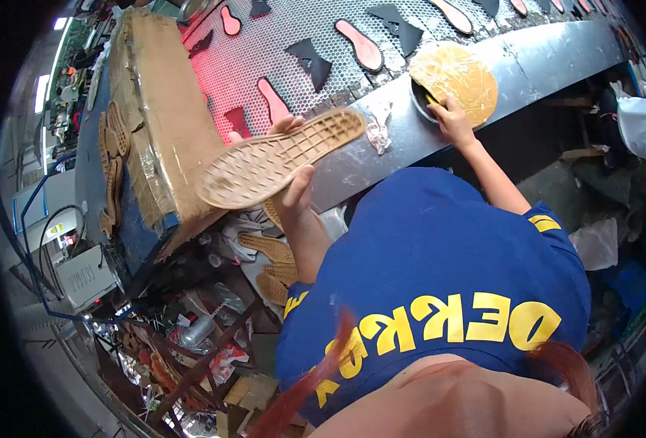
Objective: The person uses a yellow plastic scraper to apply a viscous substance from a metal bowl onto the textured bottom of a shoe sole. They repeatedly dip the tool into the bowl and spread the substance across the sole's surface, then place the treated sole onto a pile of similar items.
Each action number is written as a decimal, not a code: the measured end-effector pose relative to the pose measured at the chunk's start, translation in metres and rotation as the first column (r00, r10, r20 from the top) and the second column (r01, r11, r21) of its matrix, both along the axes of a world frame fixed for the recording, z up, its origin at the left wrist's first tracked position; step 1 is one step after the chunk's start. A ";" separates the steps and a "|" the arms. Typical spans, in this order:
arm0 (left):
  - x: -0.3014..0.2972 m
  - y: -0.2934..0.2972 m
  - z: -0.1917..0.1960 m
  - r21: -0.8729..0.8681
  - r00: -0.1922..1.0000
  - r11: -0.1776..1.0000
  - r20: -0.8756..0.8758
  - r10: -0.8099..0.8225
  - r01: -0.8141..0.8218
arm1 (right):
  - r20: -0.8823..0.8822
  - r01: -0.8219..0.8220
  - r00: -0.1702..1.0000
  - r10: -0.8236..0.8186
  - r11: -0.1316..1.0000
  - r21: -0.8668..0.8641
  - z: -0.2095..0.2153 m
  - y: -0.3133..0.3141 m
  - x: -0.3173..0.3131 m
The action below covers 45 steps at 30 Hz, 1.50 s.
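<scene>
My left hand (pixel 295 197) grips a tan shoe sole (pixel 283 155), thumb on the near edge and fingertips on the far edge. The sole's ribbed, grid-patterned side shows, and it is held up in front of a metal ledge. Off to the right, my right hand (pixel 450 120) is closed on a thin tool with a yellow handle (pixel 431 99) at the opening of a round pot (pixel 419 102). The tool's working end is hidden inside the pot. An orange-tan cover (pixel 472 84) lies over most of the pot.
Beyond the metal ledge (pixel 542 62), a mesh belt (pixel 264 44) carries pink insoles (pixel 359 45) and black cut pieces (pixel 310 62). A crumpled scrap (pixel 379 128) lies on the ledge. Left stands a cardboard-covered block (pixel 169 109); more soles (pixel 268 248) lie below my left arm.
</scene>
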<state>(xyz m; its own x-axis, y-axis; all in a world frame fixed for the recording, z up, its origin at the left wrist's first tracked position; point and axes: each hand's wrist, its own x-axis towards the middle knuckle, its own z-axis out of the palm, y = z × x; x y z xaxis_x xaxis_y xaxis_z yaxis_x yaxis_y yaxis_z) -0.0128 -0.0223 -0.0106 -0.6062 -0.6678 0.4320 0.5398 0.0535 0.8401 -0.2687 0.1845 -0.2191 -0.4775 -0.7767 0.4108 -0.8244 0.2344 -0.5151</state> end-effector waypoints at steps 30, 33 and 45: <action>0.013 0.016 0.014 -0.763 0.790 0.646 0.414 0.452 0.030 | 0.125 -0.220 0.926 0.357 0.777 -0.590 0.226 -0.044 0.065; 0.016 0.023 0.026 -0.749 0.725 0.653 0.512 0.461 0.114 | 0.187 -0.183 0.915 0.357 0.781 -0.597 0.222 -0.049 0.072; 0.021 0.027 0.063 -0.759 0.630 0.499 0.639 0.442 0.419 | 0.146 -0.220 0.920 0.364 0.786 -0.578 0.227 -0.047 0.080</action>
